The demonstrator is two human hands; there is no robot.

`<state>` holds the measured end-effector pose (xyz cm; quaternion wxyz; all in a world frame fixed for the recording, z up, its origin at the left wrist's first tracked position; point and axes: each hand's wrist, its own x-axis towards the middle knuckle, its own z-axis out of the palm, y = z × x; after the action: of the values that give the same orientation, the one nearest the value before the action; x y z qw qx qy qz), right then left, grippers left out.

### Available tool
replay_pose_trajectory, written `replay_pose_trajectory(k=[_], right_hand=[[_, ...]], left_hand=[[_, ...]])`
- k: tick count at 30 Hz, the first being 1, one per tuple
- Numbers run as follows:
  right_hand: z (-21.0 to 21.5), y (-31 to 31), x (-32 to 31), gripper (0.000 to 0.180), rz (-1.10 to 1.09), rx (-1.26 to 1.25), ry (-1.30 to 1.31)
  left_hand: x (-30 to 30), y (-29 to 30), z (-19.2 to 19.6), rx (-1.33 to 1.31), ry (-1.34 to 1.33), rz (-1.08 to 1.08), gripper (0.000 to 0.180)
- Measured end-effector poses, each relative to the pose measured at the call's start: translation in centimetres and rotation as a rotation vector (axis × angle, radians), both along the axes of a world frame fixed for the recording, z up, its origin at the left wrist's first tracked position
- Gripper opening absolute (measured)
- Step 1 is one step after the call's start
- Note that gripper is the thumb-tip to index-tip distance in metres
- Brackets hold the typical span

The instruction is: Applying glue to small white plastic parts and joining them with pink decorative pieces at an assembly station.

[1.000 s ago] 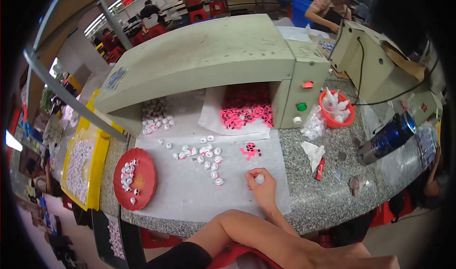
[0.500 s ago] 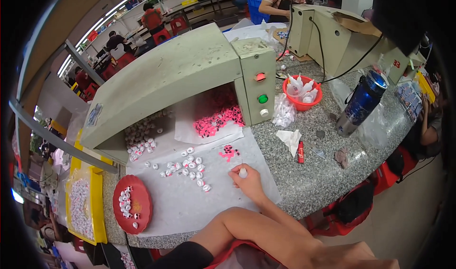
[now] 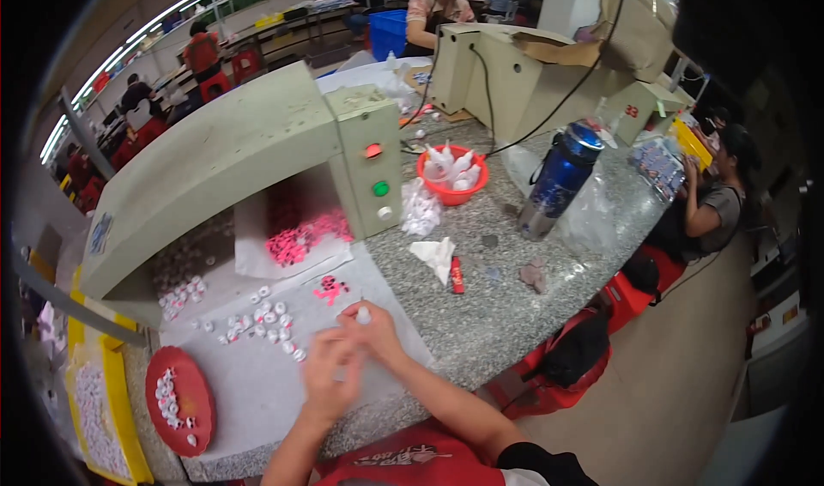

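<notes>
My right hand [image 3: 378,336] is closed around a small white squeeze bottle [image 3: 364,314], whose end shows above the fingers. Right against it is my left hand [image 3: 330,373], its fingers smeared by motion, so I cannot tell whether they hold anything. Both hands are over a white paper sheet [image 3: 249,400]. Beyond them lies a small cluster of pink and black pieces [image 3: 329,289]. Small white rounded pieces [image 3: 268,318] with pink marks are scattered to the left. At the far left, a red plate [image 3: 202,387] holds several white pieces.
A pale green arched machine [image 3: 223,134] stands behind the sheet, with pink pieces [image 3: 300,237] and white ones inside. To the right are a red bowl [image 3: 455,196] of white bottles, a blue flask [image 3: 562,177], a tissue [image 3: 433,256] and a red tube [image 3: 457,276]. Other people sit farther off.
My left hand has come in from out of view to meet my right hand. The whole view has shifted, with the table now farther left. The right hand still holds the bottle.
</notes>
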<state>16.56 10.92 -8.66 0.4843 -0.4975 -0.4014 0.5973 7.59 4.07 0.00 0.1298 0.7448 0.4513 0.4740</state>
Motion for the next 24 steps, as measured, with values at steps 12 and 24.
replay_pose_trajectory(k=[12,24], right_hand=[[0.6,-0.3,-0.2,0.012,0.080,-0.013,-0.056],[1.2,-0.2,1.1,0.033,0.079,0.192,-0.191]], left_hand=[[-10.4,-0.4,-7.0,-0.451,-0.089,0.377,0.017],[-12.3,0.6,-6.1,-0.822,-1.164,0.130,0.030]])
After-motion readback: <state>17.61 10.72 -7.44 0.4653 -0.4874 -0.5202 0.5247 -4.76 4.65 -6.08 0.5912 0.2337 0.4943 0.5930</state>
